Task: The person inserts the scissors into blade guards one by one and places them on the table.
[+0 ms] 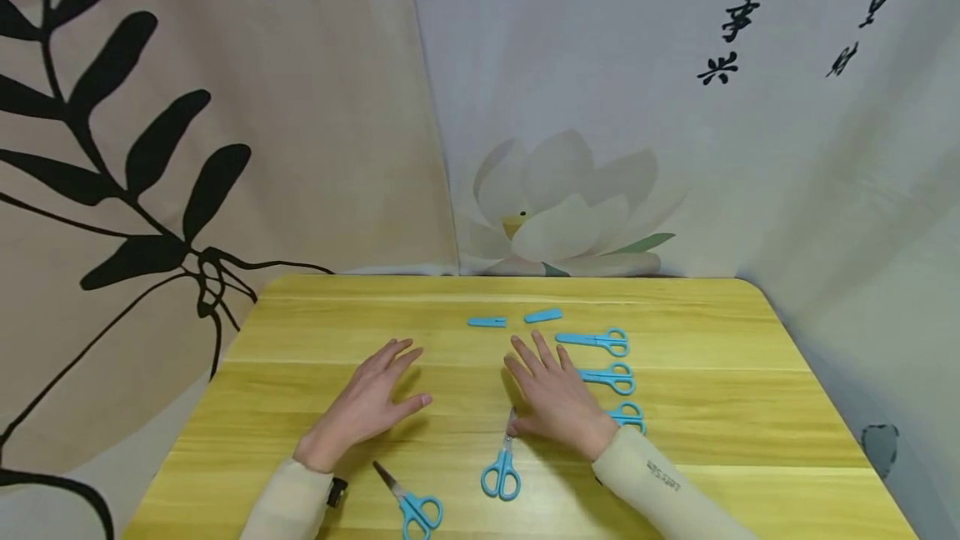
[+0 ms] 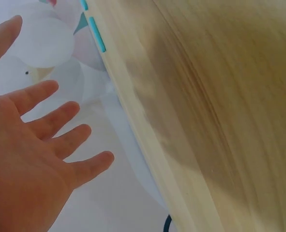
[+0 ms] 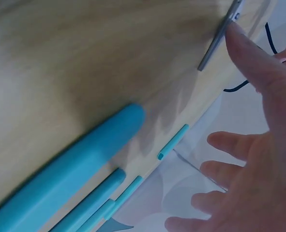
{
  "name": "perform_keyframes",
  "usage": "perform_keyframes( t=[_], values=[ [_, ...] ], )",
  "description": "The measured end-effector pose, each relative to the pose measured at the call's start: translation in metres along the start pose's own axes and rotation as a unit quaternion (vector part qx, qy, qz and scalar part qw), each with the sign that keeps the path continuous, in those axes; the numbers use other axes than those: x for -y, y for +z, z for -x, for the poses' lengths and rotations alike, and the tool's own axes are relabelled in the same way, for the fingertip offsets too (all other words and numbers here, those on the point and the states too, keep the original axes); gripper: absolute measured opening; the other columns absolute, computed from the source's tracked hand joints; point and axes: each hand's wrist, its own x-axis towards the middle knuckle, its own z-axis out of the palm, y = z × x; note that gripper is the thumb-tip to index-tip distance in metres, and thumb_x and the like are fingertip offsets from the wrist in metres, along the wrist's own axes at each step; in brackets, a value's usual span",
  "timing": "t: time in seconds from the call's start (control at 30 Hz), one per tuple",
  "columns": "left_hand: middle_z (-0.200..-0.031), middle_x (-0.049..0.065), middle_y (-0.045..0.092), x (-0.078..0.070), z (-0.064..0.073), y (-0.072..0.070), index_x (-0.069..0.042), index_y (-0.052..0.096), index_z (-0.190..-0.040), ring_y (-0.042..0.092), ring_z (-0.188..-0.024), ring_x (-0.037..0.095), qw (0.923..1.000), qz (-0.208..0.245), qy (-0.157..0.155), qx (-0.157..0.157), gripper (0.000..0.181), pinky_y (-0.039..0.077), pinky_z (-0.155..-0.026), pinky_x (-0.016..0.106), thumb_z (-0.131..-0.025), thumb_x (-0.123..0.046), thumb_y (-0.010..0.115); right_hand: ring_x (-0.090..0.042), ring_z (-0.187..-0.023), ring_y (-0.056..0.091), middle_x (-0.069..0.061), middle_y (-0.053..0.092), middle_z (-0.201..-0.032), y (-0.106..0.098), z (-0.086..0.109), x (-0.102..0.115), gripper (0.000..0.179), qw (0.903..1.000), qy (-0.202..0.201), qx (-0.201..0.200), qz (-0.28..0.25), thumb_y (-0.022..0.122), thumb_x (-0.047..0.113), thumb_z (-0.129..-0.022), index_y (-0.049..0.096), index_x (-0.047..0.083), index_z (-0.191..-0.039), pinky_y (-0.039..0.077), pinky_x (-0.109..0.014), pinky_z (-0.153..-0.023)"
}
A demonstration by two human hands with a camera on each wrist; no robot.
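Both hands hover with fingers spread and hold nothing. My left hand (image 1: 366,408) is over the left middle of the table, palm inward; the left wrist view shows the hand (image 2: 31,159) with its fingers apart. The right hand (image 1: 561,407) is close to scissors with bare blades (image 1: 501,473); whether its thumb touches the blade (image 3: 215,46) I cannot tell. Another bare pair of scissors (image 1: 417,511) lies near the front edge, below the left hand. Three blue-handled scissors in blue blade covers lie at right: the far one (image 1: 596,341), the middle one (image 1: 611,377) and the near one (image 1: 630,415), partly hidden by the right hand.
Two loose blue blade covers lie toward the back of the wooden table (image 1: 712,407): the left cover (image 1: 487,322) and the right cover (image 1: 543,316). Behind the table hangs a printed curtain (image 1: 360,107) with leaves, a lotus and black characters.
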Motion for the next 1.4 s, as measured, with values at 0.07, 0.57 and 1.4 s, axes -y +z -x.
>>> perform_keyframes(
  t=[0.07, 0.57, 1.4],
  values=[
    [-0.160, 0.020, 0.040, 0.001, 0.001, 0.000, -0.004, 0.050, -0.152, 0.033, -0.148, 0.046, 1.0000, 0.001, 0.004, -0.005, 0.078, 0.032, -0.113, 0.069, -0.094, -0.049, 0.075, -0.045, -0.154, 0.021, -0.015, 0.031, -0.167, -0.001, 0.000, 0.002, 0.101, 1.0000, 0.001, 0.003, -0.003, 0.083, 0.066, -0.076, 0.049, 0.010, -0.153, 0.029, -0.069, -0.116],
    [-0.159, 0.022, 0.040, 0.004, 0.000, -0.003, -0.002, 0.049, -0.152, 0.037, -0.145, 0.047, 0.9998, 0.012, 0.004, -0.017, 0.078, 0.036, -0.112, 0.067, -0.094, -0.047, 0.075, -0.043, -0.155, 0.016, -0.016, 0.027, -0.168, -0.002, 0.028, 0.016, 0.110, 0.9984, -0.023, 0.050, -0.012, 0.080, 0.071, -0.073, 0.044, 0.009, -0.157, 0.027, -0.068, -0.117],
    [-0.159, 0.022, 0.041, 0.006, 0.002, 0.002, -0.001, 0.050, -0.151, 0.038, -0.144, 0.048, 0.9994, 0.022, 0.007, -0.024, 0.076, 0.035, -0.112, 0.068, -0.094, -0.044, 0.076, -0.014, -0.081, 0.044, 0.006, 0.050, -0.089, 0.016, 0.050, 0.049, 0.054, 0.9954, 0.031, -0.042, -0.081, 0.083, 0.059, -0.080, 0.059, 0.014, -0.096, 0.043, -0.024, -0.068]
  ],
)
